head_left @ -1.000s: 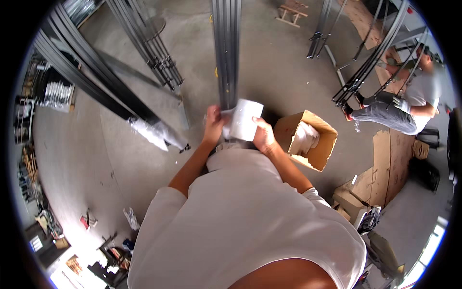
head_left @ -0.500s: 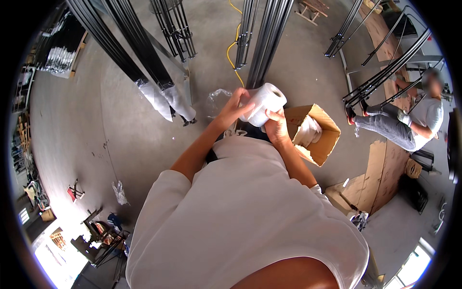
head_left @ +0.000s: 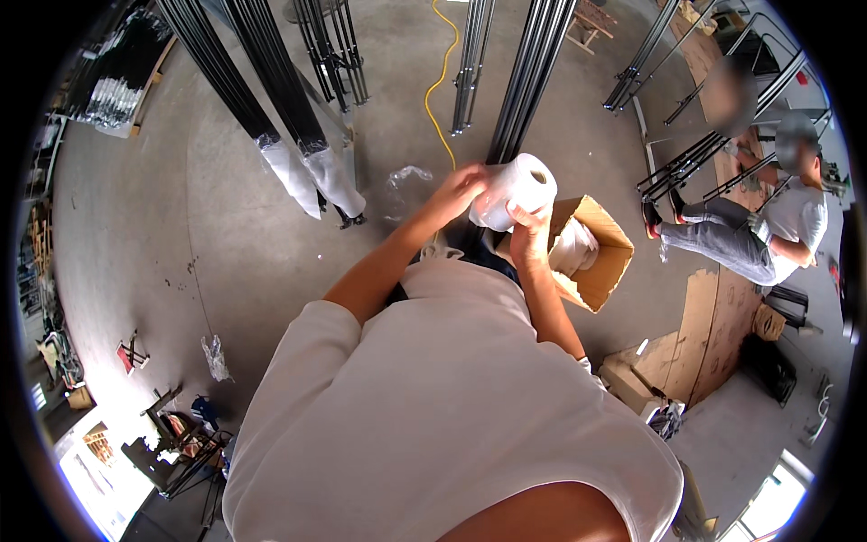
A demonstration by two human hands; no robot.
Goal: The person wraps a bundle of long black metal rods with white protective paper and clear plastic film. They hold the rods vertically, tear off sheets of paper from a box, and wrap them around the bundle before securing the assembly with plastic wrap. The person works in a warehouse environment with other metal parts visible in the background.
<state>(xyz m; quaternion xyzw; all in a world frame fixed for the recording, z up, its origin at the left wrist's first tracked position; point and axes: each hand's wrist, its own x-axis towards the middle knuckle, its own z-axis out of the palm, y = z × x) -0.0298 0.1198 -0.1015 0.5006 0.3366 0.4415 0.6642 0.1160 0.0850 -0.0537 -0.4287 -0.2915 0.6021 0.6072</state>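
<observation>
A roll of clear plastic film [head_left: 511, 200] with a hollow core is held tilted in front of my waist. My right hand [head_left: 531, 237] grips it from the near right side, the thumb pressed on the film. At the roll's left side, my left hand [head_left: 462, 193] has its fingers bent together on the film; a slight blur hides the fingertips. Beyond the roll stands a bundle of black metal tubes [head_left: 535, 72]. Just right of my right hand is an open cardboard box [head_left: 618, 262] with whitish, crumpled material [head_left: 576, 247] inside.
At left, black tube bundles [head_left: 271, 86] have lower ends wrapped in white film [head_left: 334, 181]. A yellow cord [head_left: 441, 90] and a scrap of clear plastic [head_left: 406, 185] lie on the floor. To the right, a person [head_left: 777, 217] works by more tubes; flattened cardboard [head_left: 691, 325] lies nearby.
The roll and my right hand have moved slightly right and up. My left hand has shifted from the roll's face to its left edge. The person at right has moved a little.
</observation>
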